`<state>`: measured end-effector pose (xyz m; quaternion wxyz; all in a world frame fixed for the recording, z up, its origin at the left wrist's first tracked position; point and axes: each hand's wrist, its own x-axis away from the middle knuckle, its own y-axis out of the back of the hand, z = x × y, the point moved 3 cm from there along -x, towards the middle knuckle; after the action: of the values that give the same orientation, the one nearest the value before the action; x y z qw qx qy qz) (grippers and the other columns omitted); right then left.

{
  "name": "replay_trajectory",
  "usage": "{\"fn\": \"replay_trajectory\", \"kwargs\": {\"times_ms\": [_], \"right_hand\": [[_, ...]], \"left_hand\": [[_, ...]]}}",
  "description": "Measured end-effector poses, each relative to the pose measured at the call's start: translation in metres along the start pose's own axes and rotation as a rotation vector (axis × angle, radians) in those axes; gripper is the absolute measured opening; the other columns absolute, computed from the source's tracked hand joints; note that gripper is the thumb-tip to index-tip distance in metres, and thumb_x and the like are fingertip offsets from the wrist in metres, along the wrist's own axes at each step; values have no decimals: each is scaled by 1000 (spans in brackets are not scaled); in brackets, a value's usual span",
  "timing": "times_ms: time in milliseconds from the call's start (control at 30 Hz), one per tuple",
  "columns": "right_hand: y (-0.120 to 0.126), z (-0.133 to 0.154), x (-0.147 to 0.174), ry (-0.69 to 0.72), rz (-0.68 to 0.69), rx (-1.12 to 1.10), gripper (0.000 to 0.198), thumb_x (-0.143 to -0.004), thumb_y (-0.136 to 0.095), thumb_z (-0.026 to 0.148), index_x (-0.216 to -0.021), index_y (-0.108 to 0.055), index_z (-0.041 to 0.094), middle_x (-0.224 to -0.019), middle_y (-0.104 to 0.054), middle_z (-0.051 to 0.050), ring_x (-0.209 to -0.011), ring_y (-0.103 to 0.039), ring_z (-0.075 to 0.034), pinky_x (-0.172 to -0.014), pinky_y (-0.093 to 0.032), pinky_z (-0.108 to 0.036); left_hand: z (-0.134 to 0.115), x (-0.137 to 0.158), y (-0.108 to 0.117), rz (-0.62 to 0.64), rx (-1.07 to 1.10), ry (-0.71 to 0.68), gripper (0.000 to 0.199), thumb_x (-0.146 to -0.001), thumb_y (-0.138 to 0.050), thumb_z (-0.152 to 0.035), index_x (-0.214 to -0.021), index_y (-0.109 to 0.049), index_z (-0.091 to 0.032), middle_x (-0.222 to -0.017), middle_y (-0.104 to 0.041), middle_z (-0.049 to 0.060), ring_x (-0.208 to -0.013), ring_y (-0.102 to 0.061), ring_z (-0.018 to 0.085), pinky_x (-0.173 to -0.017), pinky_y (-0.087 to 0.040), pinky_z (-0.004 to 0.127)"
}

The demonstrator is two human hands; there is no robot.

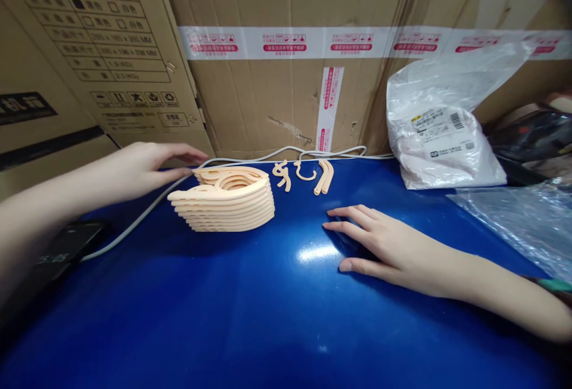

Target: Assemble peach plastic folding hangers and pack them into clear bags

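Observation:
A neat stack of cream plastic folding-hanger pieces (227,213) stands on the blue tabletop (250,317), left of the middle. My left hand (163,159) is at the stack's far left end, thumb and fingers apart. Its thumb tip meets or nearly meets the stack's edge; I cannot tell which. Behind and right of the stack lie small loose cream parts: a few hooks (281,174), a single curved hook (308,173) and two short curved arms (325,177). My right hand (379,240) rests low over the tabletop, fingers stretched out, holding nothing.
A white cable (134,231) runs along the back and down the left, by a phone (71,243). Cardboard boxes (277,97) wall off the back and left. At the right are a white plastic parcel bag (447,151) and clear plastic wrap (522,216).

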<state>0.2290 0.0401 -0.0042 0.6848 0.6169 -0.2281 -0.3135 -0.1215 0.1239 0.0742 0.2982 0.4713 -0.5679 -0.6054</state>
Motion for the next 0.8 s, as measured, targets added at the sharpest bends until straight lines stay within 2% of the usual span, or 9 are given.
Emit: {"fn": "replay_trajectory", "kwargs": {"times_ms": [100, 133, 200, 300, 400, 467, 567, 667, 800], "right_hand": [[0, 1, 0, -1, -7, -13, 63, -92, -42, 60, -139, -50, 18, -142, -47, -15, -128, -46, -29, -103, -44, -48], [0, 1, 0, -1, -10, -21, 62, -92, -43, 59, -138, -50, 18, -142, -47, -15, -128, -46, -29, -103, -44, -48], [1, -1, -1, -8, -26, -29, 61, -92, -44, 59, -137, -51, 18, -142, -47, -15, -130, -44, -29, -104, -43, -48], [2, -7, -2, -36, -61, -31, 59, -93, -44, 58, -136, -53, 19, -140, -49, -15, -128, -46, -29, -104, -43, -49], [2, -13, -3, -47, -84, -36, 56, -93, -44, 56, -135, -53, 19, -136, -52, -15, -123, -50, -29, -103, -44, -50], [1, -14, -3, -36, -94, -18, 57, -93, -44, 55, -135, -53, 18, -137, -51, -15, -124, -50, -29, -102, -44, -49], [0, -14, -2, -25, -81, 22, 58, -94, -43, 55, -136, -51, 16, -138, -50, -16, -125, -49, -29, -103, -44, -47], [0, -14, -2, -33, -62, 40, 60, -94, -42, 57, -137, -51, 16, -139, -49, -16, -125, -49, -29, -103, -43, -47], [1, -14, -3, -44, -76, 9, 59, -94, -42, 57, -137, -51, 18, -137, -51, -15, -124, -50, -29, -103, -44, -48]], "left_hand": [[-29, 7, 15, -268, -44, 11, 49, -88, -36, -37, -128, -55, -15, -128, -59, 7, -113, -56, 24, -104, -39, 42], [-46, 13, 20, -390, -65, -37, 45, -89, -37, -35, -126, -57, -17, -126, -60, 6, -109, -58, 24, -102, -42, 41], [-84, 26, 20, -518, -71, -183, 38, -94, -39, -31, -125, -56, -19, -122, -60, 5, -111, -55, 22, -101, -42, 38], [-139, 44, -3, -368, 28, -465, 32, -95, -43, -22, -123, -56, -16, -124, -60, 8, -118, -53, 20, -105, -40, 34], [-171, 56, -42, -124, 42, -584, 38, -97, -40, -21, -132, -51, -16, -136, -57, 8, -128, -50, 22, -108, -41, 36], [-177, 57, -65, 27, 66, -596, 40, -98, -40, -26, -135, -50, -13, -141, -53, 11, -132, -46, 25, -109, -41, 40], [-172, 55, -86, 164, 107, -553, 47, -100, -40, -35, -140, -45, -12, -148, -44, 13, -137, -41, 29, -111, -39, 46], [-165, 54, -92, 222, 166, -494, 50, -100, -37, -40, -144, -41, -15, -151, -40, 11, -139, -37, 28, -112, -36, 48], [-162, 56, -92, 240, 207, -445, 50, -100, -37, -43, -145, -39, -20, -153, -37, 8, -142, -33, 27, -114, -34, 50]]}}
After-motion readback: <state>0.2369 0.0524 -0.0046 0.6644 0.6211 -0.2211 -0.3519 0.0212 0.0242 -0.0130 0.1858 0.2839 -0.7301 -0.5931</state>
